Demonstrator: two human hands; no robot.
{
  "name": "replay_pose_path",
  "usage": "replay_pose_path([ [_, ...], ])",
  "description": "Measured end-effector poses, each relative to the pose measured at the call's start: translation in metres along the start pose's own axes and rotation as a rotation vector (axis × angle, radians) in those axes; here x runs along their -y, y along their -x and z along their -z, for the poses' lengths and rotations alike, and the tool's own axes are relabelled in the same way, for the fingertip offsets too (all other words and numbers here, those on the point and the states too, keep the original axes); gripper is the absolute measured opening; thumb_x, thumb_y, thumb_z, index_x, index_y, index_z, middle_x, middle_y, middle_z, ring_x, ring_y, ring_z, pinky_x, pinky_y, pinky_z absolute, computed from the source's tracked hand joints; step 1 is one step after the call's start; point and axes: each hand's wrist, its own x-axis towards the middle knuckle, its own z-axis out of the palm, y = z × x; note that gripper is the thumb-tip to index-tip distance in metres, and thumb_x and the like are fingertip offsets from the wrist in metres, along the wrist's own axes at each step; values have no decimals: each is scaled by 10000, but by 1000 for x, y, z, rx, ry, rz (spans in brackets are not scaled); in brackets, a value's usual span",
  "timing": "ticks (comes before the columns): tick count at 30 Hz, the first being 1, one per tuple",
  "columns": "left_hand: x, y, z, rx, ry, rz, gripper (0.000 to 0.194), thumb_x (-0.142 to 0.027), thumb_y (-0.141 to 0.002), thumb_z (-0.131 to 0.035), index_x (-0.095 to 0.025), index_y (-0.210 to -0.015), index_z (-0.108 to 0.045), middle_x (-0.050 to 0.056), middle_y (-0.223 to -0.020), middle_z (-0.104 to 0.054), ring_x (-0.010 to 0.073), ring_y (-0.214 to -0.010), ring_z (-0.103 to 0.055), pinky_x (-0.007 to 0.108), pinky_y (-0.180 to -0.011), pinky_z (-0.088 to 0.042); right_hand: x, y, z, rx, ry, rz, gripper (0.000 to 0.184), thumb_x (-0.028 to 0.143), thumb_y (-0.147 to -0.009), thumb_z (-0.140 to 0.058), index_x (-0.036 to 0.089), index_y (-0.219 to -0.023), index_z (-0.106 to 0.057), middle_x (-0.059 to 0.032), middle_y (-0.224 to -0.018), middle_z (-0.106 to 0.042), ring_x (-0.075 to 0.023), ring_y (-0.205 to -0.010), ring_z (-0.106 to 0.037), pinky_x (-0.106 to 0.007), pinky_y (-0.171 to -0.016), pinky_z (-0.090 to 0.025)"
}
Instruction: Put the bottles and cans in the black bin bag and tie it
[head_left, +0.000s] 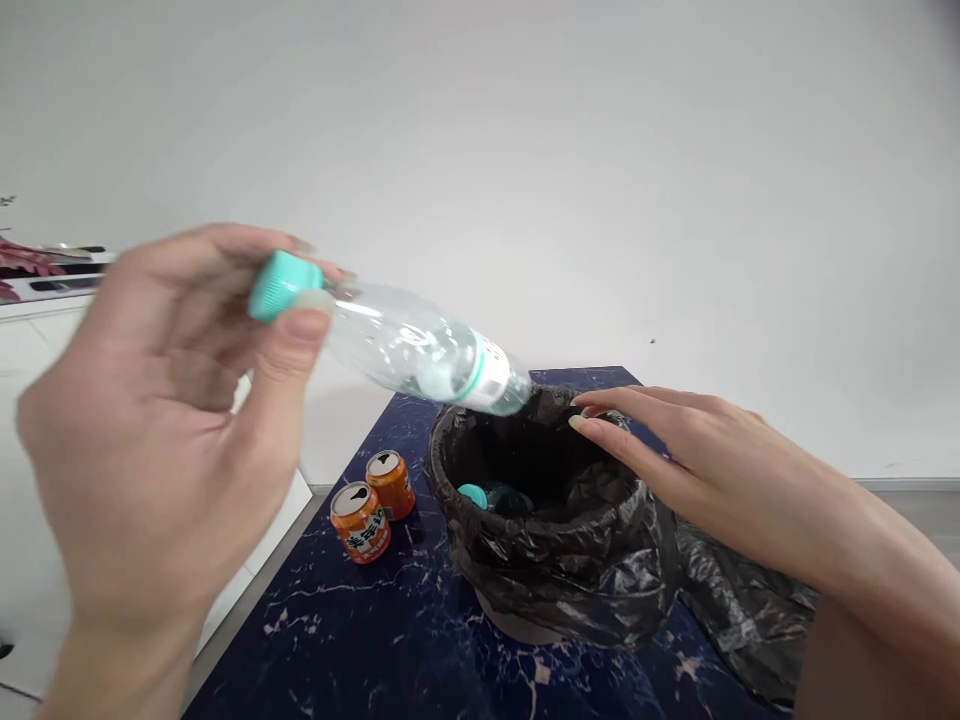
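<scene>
My left hand (187,400) grips a clear plastic bottle (405,340) near its turquoise cap, thumb and fingers closed round the neck. The bottle tilts down to the right, with its base over the rim of a trash can (517,622) lined with a black plastic bag (555,560). At the rim's far right side, my right hand (675,430) pinches the edge of the bag between thumb and fingers. Inside the bag lies another bottle with a turquoise cap (472,495); most of it is hidden.
Two opened orange drink cans (361,522) stand left of the trash can on a dark blue marbled table (360,640). Loose black plastic (750,600) spreads over the table at the right. White furniture with reddish leaves (30,258) on top is at far left.
</scene>
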Motion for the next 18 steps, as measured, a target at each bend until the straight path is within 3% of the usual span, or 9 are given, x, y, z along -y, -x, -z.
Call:
replay_pose_path([
  [4, -2, 9, -11, 153, 117, -41, 287, -386, -1000, -756, -335, -1278, -706, -27, -1236, -802, 240, -1168, -784, 417, -1120, -649, -4, 0, 0, 2, 3, -14, 555, 631, -1123, -338, 316, -1387, -710, -50, -1394, -761, -338, -1263, -728, -572, -1035, -592],
  [10, -3, 15, -34, 514, 118, -12, 314, -541, -1023, -680, -351, -1272, -694, -16, -1256, -800, 291, -1234, -755, 408, -1029, -668, -8, 0, -2, 43, 6, 2, 581, 631, -1119, -344, 280, -1411, -704, -69, -1420, -747, -351, -1284, -714, -574, -1008, -600],
  [18, -9, 23, -51, 716, 122, -7, 298, -573, -1045, -645, -374, -1258, -710, -21, -1280, -793, 279, -1197, -755, 357, -930, -654, -13, -2, -1, 19, 14, 10, 574, 615, -1119, -357, 270, -1406, -714, -87, -1390, -762, -356, -1236, -734, -547, -952, -613],
])
